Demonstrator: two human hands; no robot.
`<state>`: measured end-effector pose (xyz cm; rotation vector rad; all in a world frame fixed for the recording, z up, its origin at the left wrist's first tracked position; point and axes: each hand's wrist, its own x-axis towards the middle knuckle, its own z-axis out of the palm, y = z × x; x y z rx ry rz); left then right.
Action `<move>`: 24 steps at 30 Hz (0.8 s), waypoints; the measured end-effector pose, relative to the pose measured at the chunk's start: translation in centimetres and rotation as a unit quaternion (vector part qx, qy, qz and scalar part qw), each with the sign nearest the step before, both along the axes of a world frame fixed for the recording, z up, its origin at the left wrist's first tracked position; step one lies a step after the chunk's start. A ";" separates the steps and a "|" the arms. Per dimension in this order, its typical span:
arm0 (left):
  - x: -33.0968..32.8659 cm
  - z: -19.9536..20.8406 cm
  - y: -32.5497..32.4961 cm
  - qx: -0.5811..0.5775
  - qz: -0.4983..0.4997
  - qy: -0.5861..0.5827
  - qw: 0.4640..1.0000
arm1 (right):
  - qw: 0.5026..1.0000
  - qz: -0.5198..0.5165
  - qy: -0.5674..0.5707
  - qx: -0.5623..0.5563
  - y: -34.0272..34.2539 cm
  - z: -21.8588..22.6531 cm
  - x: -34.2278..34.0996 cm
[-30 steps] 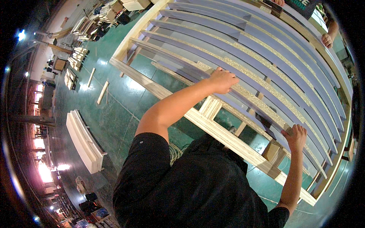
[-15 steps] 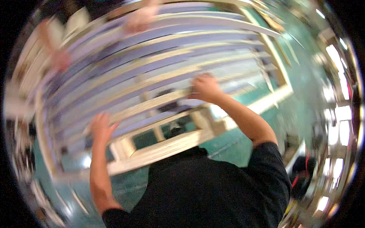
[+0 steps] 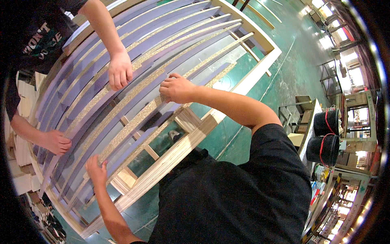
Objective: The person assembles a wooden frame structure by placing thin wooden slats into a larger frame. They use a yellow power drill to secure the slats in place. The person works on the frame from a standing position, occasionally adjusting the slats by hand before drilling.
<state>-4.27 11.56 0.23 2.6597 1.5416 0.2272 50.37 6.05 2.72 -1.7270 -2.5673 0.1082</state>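
Observation:
Several long chipboard strips with grey-lavender faces stand on edge across a pale wooden frame (image 3: 260, 79). My right hand (image 3: 176, 88) is closed, its fingers curled over the upper edge of one chipboard strip (image 3: 136, 120). Toward the near left end of that strip, my left hand (image 3: 96, 171) grips it between thumb and fingers. Across the frame, another person's hand (image 3: 121, 72) rests on a lavender-faced strip (image 3: 90, 109). That person's other hand (image 3: 56, 141) holds the same strip farther left. My fingertips are partly hidden behind the boards.
The frame's near rail (image 3: 166, 164) runs in front of my body, with short wooden blocks inside it. At the right, black buckets (image 3: 323, 150) with red cords stand by a bench. Pale boards (image 3: 26, 122) are stacked at far left, and green floor (image 3: 260, 118) surrounds the frame.
My view has turned, so the frame now slants more steeply, and the blur has cleared. The other person's hands appear lower and closer to mine. Both my hands stay at the strips.

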 end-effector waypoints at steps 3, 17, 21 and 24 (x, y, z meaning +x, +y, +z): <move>0.5 0.0 0.1 0.009 -0.009 -0.004 1.000 | 0.997 -0.030 -0.034 -0.064 0.2 1.0 1.6; 0.3 1.1 0.7 -0.078 0.000 0.047 0.996 | 0.979 -0.157 -0.126 -0.023 -2.4 0.9 15.6; -0.2 0.5 0.9 -0.044 -0.014 0.041 0.998 | 0.978 -0.171 -0.107 0.054 -3.4 0.4 18.7; 0.3 1.1 1.0 -0.061 -0.016 0.034 0.997 | 0.975 -0.190 -0.106 0.036 -3.4 0.1 20.0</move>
